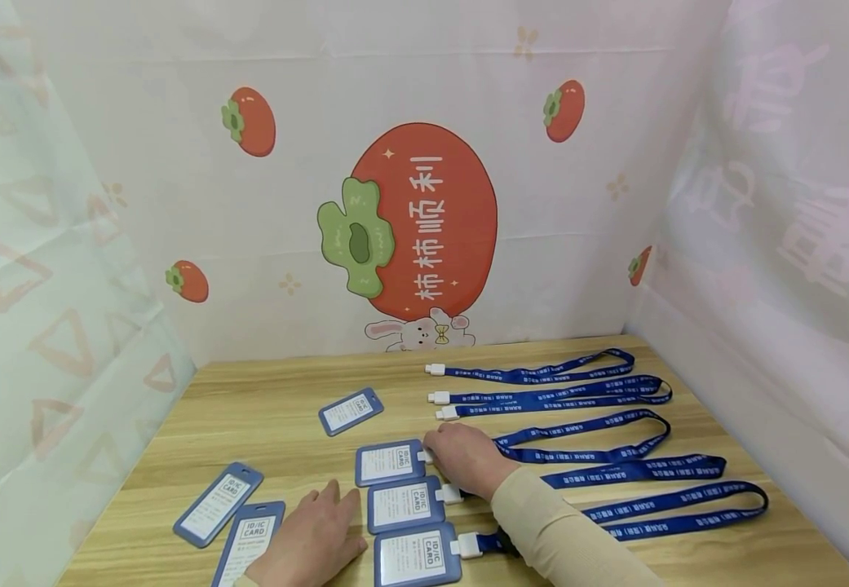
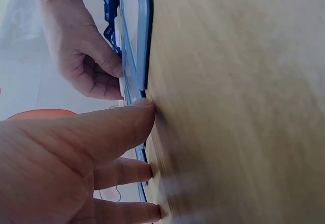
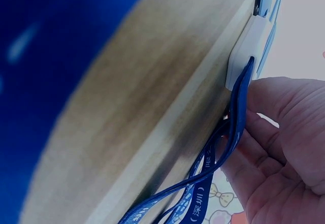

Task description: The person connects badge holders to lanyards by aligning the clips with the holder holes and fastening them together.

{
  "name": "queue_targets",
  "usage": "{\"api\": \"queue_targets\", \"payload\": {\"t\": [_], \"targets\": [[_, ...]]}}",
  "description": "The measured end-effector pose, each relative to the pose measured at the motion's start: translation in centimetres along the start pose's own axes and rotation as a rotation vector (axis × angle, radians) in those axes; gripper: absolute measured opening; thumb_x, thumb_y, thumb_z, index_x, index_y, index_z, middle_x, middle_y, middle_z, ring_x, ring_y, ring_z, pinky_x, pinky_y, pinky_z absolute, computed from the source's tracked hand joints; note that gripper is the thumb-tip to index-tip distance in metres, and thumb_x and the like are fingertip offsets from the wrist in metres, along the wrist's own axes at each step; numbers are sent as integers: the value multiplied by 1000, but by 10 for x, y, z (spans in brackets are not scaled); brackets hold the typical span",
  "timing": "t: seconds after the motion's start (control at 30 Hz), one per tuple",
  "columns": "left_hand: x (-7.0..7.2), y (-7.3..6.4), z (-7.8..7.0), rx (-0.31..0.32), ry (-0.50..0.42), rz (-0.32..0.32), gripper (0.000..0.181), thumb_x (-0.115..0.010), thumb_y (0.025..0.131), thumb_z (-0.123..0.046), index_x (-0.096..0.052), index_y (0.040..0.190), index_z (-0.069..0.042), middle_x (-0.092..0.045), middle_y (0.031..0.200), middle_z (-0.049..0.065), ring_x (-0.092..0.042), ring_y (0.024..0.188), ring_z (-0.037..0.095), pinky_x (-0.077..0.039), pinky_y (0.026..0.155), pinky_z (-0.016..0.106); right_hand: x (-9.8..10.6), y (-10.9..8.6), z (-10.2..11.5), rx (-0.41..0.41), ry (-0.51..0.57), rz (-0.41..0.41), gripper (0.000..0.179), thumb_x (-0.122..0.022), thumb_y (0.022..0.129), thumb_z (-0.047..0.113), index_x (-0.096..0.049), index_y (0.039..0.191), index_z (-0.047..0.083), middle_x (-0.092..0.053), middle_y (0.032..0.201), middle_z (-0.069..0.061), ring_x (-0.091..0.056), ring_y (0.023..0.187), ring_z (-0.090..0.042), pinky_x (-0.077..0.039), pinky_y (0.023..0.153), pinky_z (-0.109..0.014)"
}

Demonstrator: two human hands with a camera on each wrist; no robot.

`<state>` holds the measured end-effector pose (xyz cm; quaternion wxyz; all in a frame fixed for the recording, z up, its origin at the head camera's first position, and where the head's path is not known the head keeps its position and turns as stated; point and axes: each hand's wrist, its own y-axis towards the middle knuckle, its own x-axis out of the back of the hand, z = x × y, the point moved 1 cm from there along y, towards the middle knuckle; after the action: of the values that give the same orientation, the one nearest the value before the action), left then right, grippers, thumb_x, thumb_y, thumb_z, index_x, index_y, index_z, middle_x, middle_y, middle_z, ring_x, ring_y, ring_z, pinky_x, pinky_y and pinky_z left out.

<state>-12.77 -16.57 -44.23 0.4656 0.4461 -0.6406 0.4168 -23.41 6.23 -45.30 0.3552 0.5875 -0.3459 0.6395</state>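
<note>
My right hand is at the top badge holder of a column of three, its curled thumb and fingers pinching the white clip at that holder's right end. Part of this clip is hidden by the fingers. Below lie the middle badge holder and the bottom badge holder, each joined by a white clip to a blue lanyard. In the right wrist view a nearer clip and its lanyard overlap the hand. My left hand rests left of the column, fingers spread, fingertips on the wood.
Two loose badge holders lie left of my left hand, one upper and one lower. Another holder lies farther back. Several blue lanyards stretch across the right half of the table. Printed cloth walls enclose it.
</note>
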Motion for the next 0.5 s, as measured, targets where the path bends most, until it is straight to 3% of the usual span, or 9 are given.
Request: {"api": "queue_targets", "payload": {"t": [0.5], "targets": [[1,5,4,-21,4,7,60,-82,88,-39,-65,132,-1,-58,138,33,-61,119,51,-51,100,66,1,0,0,3,-7,4,24,-67,104,29,-72,126,22,-72,106,3,-61,85,-9,-61,86,-30]]}}
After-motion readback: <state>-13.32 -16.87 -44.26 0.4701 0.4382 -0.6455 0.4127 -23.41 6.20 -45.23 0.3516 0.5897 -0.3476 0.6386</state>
